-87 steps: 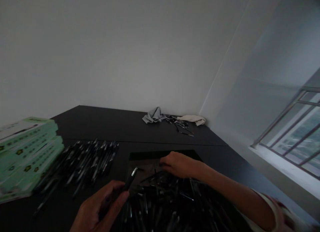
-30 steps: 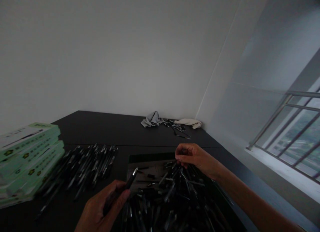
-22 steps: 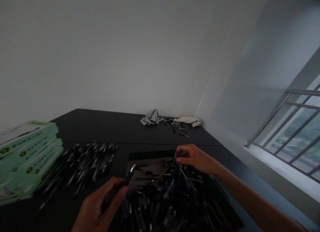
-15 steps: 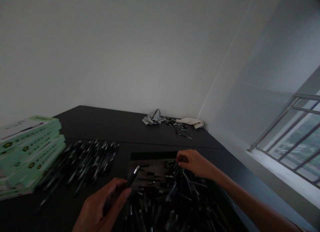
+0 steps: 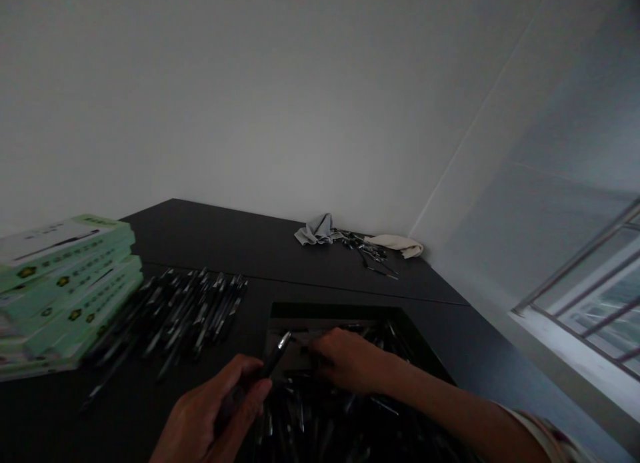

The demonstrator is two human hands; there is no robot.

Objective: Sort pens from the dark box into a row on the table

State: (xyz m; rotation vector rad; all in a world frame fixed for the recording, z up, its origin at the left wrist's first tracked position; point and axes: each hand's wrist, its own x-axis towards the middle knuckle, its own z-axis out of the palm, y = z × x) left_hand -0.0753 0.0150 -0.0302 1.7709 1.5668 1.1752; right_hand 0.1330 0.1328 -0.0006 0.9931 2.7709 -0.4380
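My left hand point(image 5: 215, 410) is closed around a dark pen point(image 5: 277, 354), its silver end pointing up and away to the right. Just beside it is a dark open tray point(image 5: 345, 310) heaped with black and clear pens or pen parts point(image 5: 300, 410). Inside the tray's far left part reaches my right hand point(image 5: 345, 360), its fingers curled down among the pieces. Shadow hides those fingertips, and whatever is between them does not show. Left of the tray lies a wide row of dark pens point(image 5: 190, 310) on the black table point(image 5: 225, 230).
Green-and-white boxes point(image 5: 70, 283) are stacked at the left. Toward the back right lie a grey cloth point(image 5: 317, 230), a small pile of pen parts point(image 5: 367, 250) and a cream cloth point(image 5: 397, 244). A metal railing point(image 5: 575, 263) crosses the window at right.
My right hand has moved left and nearer across the tray, close to the pen in my left hand. My left hand still holds the pen. The whole view has shifted slightly.
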